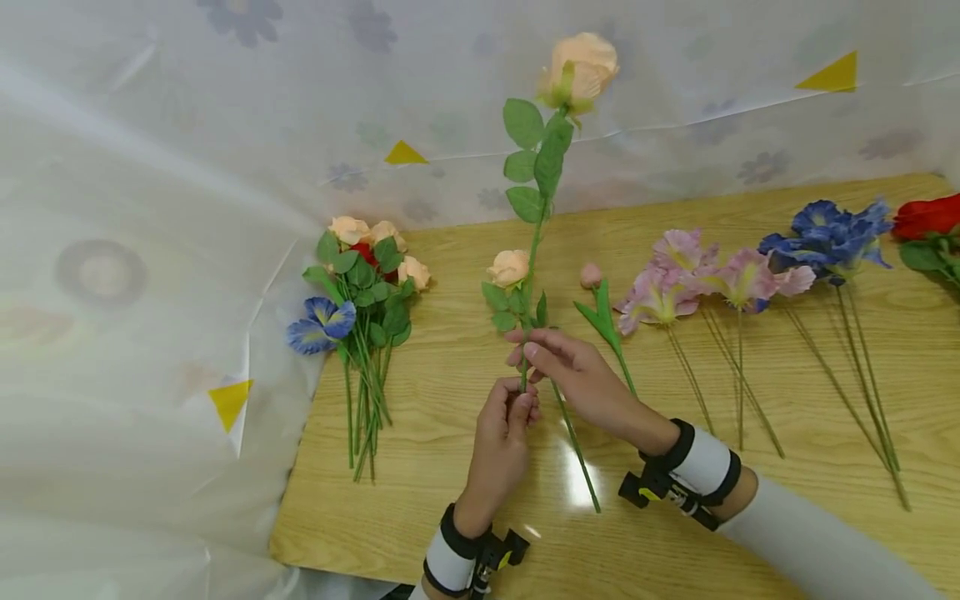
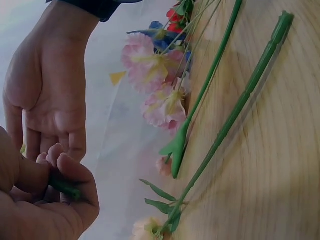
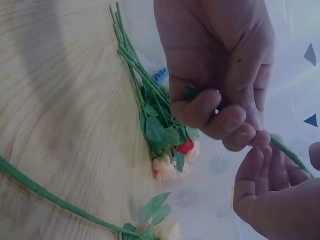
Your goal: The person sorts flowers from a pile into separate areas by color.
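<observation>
While both hands work one stem above the wooden surface, the scene reads as follows.

Left hand: the left hand has its fingers curled round the lower end of the stem, a short green stub showing inside the fist in the left wrist view.

Right hand: the right hand pinches the same stem just above, thumb and fingertips closed on it.

Held flower: the peach rose stands upright, its bloom raised well above the surface and its leaves spread along the stem between bloom and hands.

Beneath it: a second peach rose lies flat on the surface just behind the hands, its long stem running toward the person.

Left side: a gathered bunch of roses and a blue bloom lies near the surface's edge.

Right side: pink flowers, blue flowers and a red flower lie apart in a row.

Handling, as a judgement: keeping the two grips close together should stop the thin stem from bending, and holding it vertical should keep the leaves clear of the rose below.
</observation>
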Available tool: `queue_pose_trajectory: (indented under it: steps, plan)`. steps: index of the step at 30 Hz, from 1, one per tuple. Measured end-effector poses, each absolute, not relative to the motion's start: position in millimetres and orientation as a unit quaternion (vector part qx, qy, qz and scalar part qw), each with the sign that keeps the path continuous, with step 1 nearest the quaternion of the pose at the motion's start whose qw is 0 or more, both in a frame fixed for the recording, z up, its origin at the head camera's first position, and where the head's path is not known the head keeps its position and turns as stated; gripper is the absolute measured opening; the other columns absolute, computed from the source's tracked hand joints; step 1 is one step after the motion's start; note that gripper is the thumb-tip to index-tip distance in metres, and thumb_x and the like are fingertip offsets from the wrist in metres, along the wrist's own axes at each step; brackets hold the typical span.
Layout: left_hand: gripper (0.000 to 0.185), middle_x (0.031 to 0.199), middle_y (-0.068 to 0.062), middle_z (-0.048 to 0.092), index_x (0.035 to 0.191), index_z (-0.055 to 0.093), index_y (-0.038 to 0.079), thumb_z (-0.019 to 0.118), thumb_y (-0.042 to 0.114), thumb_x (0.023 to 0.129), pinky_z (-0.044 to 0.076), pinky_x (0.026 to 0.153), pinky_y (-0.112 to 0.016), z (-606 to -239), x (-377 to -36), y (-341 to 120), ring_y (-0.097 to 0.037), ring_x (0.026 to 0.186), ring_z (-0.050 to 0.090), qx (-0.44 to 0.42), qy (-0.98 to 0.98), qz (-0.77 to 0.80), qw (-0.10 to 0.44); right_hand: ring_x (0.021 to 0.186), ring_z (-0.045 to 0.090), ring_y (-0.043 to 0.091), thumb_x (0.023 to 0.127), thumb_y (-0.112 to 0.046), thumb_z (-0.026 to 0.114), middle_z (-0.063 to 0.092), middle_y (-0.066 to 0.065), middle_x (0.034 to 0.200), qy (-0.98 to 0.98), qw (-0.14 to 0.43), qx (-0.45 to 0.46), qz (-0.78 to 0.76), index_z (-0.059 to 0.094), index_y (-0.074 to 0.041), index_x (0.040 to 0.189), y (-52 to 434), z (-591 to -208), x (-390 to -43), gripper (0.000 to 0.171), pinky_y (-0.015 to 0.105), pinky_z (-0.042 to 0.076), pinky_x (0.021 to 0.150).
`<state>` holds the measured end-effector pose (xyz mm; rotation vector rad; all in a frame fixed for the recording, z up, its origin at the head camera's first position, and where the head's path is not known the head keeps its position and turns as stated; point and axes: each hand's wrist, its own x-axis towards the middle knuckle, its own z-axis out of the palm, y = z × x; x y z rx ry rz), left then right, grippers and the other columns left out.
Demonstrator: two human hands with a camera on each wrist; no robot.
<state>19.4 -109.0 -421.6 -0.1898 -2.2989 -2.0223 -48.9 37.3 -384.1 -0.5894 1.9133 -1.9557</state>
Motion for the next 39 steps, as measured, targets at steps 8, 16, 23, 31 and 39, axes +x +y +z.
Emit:
queue_pose_trajectory:
  steps: [8,16,23,31,39]
  plan:
    - [0.012,0.100,-0.019,0.059,0.110,0.053,-0.006,0.048,-0.001,0.100,0.052,0.078,-0.030,-423.6,21.2,-100.4,-0.038,0.090,0.060,-0.078,-0.765,-0.638,0.028,0.093,0.063,0.026,0.106,-0.026,0.042,0.062,0.014,0.103,0.628,0.163,-0.200,-0.734,0.060,-0.004,0.123,37.2,-384.9,-48.4,0.033,0.037,0.050,0.092]
    - [0.013,0.105,-0.006,0.061,0.109,0.056,0.005,0.059,0.008,0.097,0.052,0.079,-0.031,-428.6,19.7,-104.2,-0.017,0.093,0.061,-0.171,-0.818,-0.546,0.057,0.068,0.054,0.018,0.106,-0.015,0.041,0.054,0.015,0.083,0.619,0.166,-0.228,-0.733,0.055,0.003,0.113,44.5,-386.3,-45.7,0.024,0.028,0.049,0.063]
    - [0.019,0.110,-0.001,0.059,0.113,0.058,0.010,0.051,0.024,0.103,0.050,0.082,-0.032,-427.8,14.9,-127.7,-0.013,0.099,0.058,-0.137,-0.850,-0.507,0.046,0.057,0.032,0.015,0.108,-0.015,0.032,0.041,0.009,0.076,0.623,0.155,-0.218,-0.735,0.050,0.003,0.107,48.7,-388.7,-46.1,0.025,0.027,0.032,0.052]
    - [0.020,0.109,-0.008,0.056,0.112,0.062,0.006,0.052,0.021,0.103,0.050,0.080,-0.036,-430.3,14.7,-169.9,-0.020,0.101,0.056,-0.002,-0.899,-0.429,0.084,0.057,0.033,0.011,0.108,-0.020,0.032,0.042,0.008,0.078,0.635,0.177,-0.171,-0.732,0.050,0.003,0.118,57.4,-395.3,-45.6,0.031,0.024,0.032,0.051]
    - [0.021,0.108,-0.024,0.055,0.111,0.060,-0.003,0.060,0.014,0.098,0.047,0.074,-0.046,-438.5,16.0,-216.2,-0.033,0.092,0.053,0.126,-0.930,-0.328,0.108,0.061,0.037,0.012,0.108,-0.020,0.035,0.043,0.008,0.078,0.659,0.172,-0.123,-0.722,0.050,0.003,0.121,67.9,-404.3,-44.8,0.031,0.025,0.036,0.053]
